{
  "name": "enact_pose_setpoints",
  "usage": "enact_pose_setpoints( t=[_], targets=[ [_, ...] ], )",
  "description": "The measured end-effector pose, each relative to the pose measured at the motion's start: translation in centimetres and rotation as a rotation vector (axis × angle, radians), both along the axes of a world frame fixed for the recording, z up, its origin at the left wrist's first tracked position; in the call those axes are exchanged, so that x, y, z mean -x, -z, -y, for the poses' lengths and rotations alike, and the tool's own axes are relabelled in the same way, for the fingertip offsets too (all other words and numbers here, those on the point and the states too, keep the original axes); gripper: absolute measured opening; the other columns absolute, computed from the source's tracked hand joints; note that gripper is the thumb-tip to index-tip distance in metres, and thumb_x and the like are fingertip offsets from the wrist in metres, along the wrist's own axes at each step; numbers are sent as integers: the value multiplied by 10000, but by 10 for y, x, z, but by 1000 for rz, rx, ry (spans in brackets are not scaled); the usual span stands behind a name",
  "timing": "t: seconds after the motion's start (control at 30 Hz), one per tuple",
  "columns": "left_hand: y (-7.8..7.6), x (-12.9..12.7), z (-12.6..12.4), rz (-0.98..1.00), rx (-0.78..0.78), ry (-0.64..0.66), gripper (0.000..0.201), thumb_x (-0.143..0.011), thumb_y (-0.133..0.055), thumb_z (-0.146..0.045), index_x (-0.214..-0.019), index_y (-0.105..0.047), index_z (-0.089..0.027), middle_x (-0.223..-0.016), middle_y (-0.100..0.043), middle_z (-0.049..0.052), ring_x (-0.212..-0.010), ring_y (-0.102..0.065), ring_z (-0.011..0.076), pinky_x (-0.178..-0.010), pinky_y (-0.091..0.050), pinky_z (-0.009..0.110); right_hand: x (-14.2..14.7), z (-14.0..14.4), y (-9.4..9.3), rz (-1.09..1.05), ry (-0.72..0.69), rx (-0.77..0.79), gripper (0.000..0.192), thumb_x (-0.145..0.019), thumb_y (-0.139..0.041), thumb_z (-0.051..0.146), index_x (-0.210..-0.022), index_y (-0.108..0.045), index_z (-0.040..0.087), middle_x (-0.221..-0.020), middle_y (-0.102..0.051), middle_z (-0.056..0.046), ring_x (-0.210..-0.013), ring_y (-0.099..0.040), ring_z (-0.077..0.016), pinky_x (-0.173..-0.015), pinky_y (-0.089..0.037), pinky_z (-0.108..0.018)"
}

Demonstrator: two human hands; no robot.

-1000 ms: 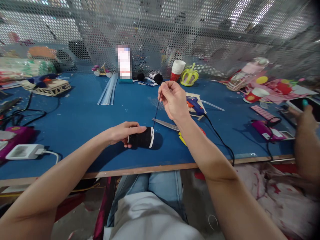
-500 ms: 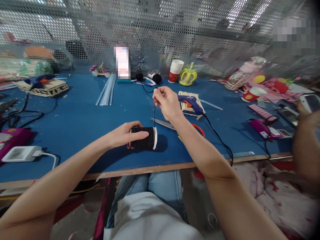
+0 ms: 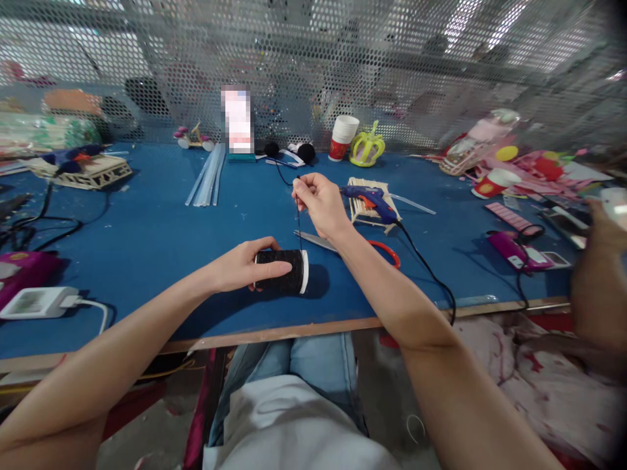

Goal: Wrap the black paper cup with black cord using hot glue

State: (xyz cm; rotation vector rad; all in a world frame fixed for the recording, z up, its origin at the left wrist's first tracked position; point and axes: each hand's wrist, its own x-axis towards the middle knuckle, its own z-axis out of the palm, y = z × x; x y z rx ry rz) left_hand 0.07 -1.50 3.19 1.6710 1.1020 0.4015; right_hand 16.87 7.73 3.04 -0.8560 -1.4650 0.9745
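My left hand (image 3: 247,264) is closed around a paper cup (image 3: 281,277) lying on its side, thumb along the top. Black cord is wound over most of it, and its white rim shows at the right end. Between thumb and fingertips, my right hand (image 3: 318,201) pinches the black cord (image 3: 299,225) above the cup. A straight stretch of cord runs from the fingers down to the rim end. Behind the hand, the loose part trails back across the table. Scissors (image 3: 313,241) with red handles lie under my right forearm, partly hidden.
On the blue table (image 3: 157,235), a glue gun (image 3: 369,198) rests on a stick frame (image 3: 360,209). Glue sticks (image 3: 208,176), stacked paper cups (image 3: 343,138), a yellow-green basket (image 3: 366,150) and a phone (image 3: 238,124) stand behind. Another person's arm (image 3: 597,287) is at right.
My right hand has shifted slightly left and down, the cord still pinched. My left hand and the cup stay put. At right, the other person's hand has moved a little.
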Motion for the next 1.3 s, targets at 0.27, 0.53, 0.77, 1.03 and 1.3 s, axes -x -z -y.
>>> enact_pose_setpoints(
  t=[0.27, 0.53, 0.77, 1.03, 1.3],
  targets=[
    [1, 0, 0, -26, -211, -2, 411, -762, -553, -545, -957, -519, -185, -723, -553, -22, -619, -511, 122, -556, -401, 213, -2, 1, 3, 50, 22, 28, 189, -824, -575, 302, -712, -489, 175, -596, -542, 45, -472, -445, -35, -463, -379, -182],
    [2, 1, 2, -118, -398, -8, 466, -757, -559, -539, -1049, -516, -178, -804, -567, -3, -694, -505, 142, -621, -385, 228, -2, 5, 3, 69, 2, 35, 190, -822, -575, 281, -699, -483, 169, -591, -545, 39, -464, -447, -40, -467, -376, -192],
    [1, 0, 3, -133, -480, -5, 489, -757, -571, -525, -1083, -505, -168, -864, -602, 23, -731, -536, 156, -643, -398, 238, -3, 5, 6, 105, 10, 45, 195, -829, -567, 287, -697, -485, 170, -574, -538, 47, -453, -445, -35, -454, -369, -183],
    [-5, -1, 6, -168, -543, -24, 529, -739, -570, -551, -1084, -496, -156, -905, -618, 42, -758, -570, 165, -683, -426, 250, -3, 6, 9, 113, 5, 62, 197, -818, -580, 303, -705, -490, 169, -582, -543, 46, -447, -447, -32, -444, -370, -176],
    [0, -1, 5, -184, -666, -35, 562, -724, -599, -548, -1119, -499, -161, -943, -618, 48, -792, -581, 169, -719, -439, 249, -2, 11, 7, 138, -4, 106, 177, -823, -572, 245, -690, -486, 166, -572, -539, 43, -442, -441, -36, -451, -367, -185]
  ],
)
